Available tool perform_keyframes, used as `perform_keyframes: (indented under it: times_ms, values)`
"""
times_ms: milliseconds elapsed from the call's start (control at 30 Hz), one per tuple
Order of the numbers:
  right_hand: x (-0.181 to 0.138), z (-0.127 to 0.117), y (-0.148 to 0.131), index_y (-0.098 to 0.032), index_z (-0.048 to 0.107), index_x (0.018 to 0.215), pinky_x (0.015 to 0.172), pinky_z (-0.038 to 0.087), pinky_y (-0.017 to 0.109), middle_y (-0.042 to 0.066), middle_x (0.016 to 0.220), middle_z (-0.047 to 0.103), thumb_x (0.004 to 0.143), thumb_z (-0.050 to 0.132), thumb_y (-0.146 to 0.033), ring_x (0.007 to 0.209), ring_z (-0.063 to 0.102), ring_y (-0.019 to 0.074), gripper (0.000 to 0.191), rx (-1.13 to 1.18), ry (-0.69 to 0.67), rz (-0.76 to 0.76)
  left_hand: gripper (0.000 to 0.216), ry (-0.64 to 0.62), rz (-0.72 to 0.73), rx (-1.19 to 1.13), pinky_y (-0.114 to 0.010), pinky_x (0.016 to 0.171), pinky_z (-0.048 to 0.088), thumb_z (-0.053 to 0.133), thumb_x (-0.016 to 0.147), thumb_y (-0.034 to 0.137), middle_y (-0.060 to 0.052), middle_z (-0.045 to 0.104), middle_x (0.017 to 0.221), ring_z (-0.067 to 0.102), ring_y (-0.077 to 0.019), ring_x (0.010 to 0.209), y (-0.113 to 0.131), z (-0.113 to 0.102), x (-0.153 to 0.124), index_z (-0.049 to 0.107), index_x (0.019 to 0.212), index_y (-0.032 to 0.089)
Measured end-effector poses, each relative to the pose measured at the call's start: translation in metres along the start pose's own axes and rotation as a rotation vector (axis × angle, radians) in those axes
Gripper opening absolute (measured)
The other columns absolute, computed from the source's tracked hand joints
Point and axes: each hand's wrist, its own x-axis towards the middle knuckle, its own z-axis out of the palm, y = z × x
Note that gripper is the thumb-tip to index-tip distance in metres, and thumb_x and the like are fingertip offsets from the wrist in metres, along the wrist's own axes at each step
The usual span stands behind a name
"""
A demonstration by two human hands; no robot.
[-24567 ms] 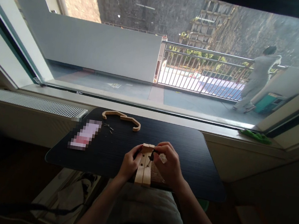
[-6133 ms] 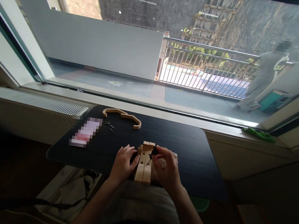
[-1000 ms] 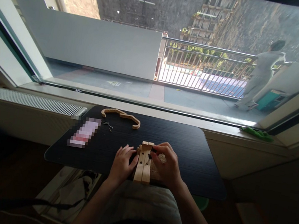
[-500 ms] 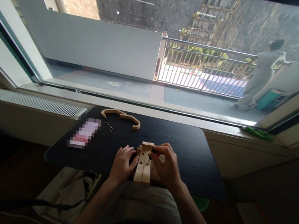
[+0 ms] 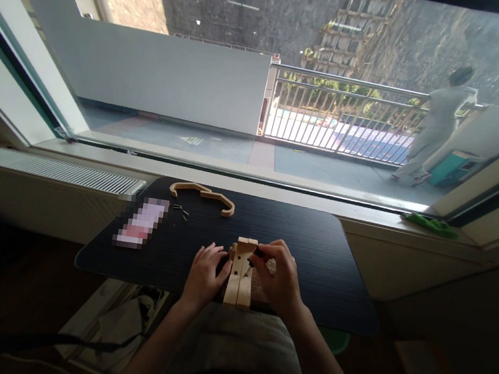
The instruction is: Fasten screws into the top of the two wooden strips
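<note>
A pale wooden piece (image 5: 240, 273) made of two upright slabs stands at the near edge of the black table (image 5: 325, 248). My left hand (image 5: 203, 272) rests flat against its left side, fingers stretched. On its right side my right hand (image 5: 277, 277) is closed around a small dark tool (image 5: 254, 255) whose tip meets the wood near the top.
Two curved wooden parts (image 5: 204, 194) lie at the table's far side, with a few small screws (image 5: 181, 210) and a pink packet (image 5: 142, 228) to the left. A green cloth (image 5: 431, 225) sits on the sill. Outside, a person (image 5: 433, 133) stands at the balcony railing.
Over the last second almost nothing has shifted; my right hand stays at the tool on the wood. Much earlier, my left hand gripped the piece instead of lying flat.
</note>
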Motion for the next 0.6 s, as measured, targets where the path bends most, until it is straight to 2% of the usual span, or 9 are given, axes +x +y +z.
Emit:
perform_keyframes:
  times_ms: [200, 333, 467, 600]
  values:
    - [-0.0003, 0.0015, -0.0017, -0.025, 0.055, 0.102, 0.058, 0.053, 0.027, 0.0, 0.09, 0.058, 0.089, 0.061, -0.014, 0.064, 0.059, 0.012, 0.019, -0.011, 0.036, -0.042, 0.026, 0.001, -0.004, -0.012, -0.057, 0.112, 0.038, 0.05, 0.092, 0.035, -0.011, 0.071, 0.119, 0.057, -0.0319, 0.126, 0.0002, 0.0, 0.0001, 0.07, 0.103, 0.02]
    - [-0.0023, 0.0021, -0.0048, -0.025, 0.055, 0.105, 0.068, 0.058, 0.033, 0.006, 0.102, 0.067, 0.085, 0.054, -0.009, 0.08, 0.068, 0.0175, 0.025, -0.005, 0.026, -0.022, 0.024, 0.017, -0.007, -0.025, -0.056, 0.112, 0.038, 0.052, 0.091, 0.033, -0.009, 0.071, 0.117, 0.058, -0.0311, 0.125, 0.0003, 0.0005, -0.0002, 0.07, 0.102, 0.022]
    - [-0.0048, 0.0022, -0.0057, -0.024, 0.055, 0.11, 0.075, 0.06, 0.034, 0.006, 0.098, 0.074, 0.086, 0.055, -0.01, 0.087, 0.073, 0.0202, 0.028, 0.031, -0.037, 0.036, 0.024, 0.01, -0.007, -0.022, -0.056, 0.112, 0.038, 0.051, 0.091, 0.034, -0.009, 0.071, 0.118, 0.057, -0.031, 0.125, 0.0003, 0.0004, -0.0004, 0.069, 0.102, 0.022]
    - [-0.0068, 0.0023, -0.0041, -0.025, 0.055, 0.114, 0.075, 0.061, 0.034, 0.006, 0.097, 0.075, 0.089, 0.053, -0.011, 0.085, 0.074, 0.0194, 0.029, 0.057, -0.029, 0.054, 0.026, 0.0, -0.007, -0.011, -0.056, 0.112, 0.038, 0.05, 0.092, 0.035, -0.01, 0.071, 0.118, 0.057, -0.0317, 0.126, 0.0004, 0.0, -0.0002, 0.069, 0.102, 0.021]
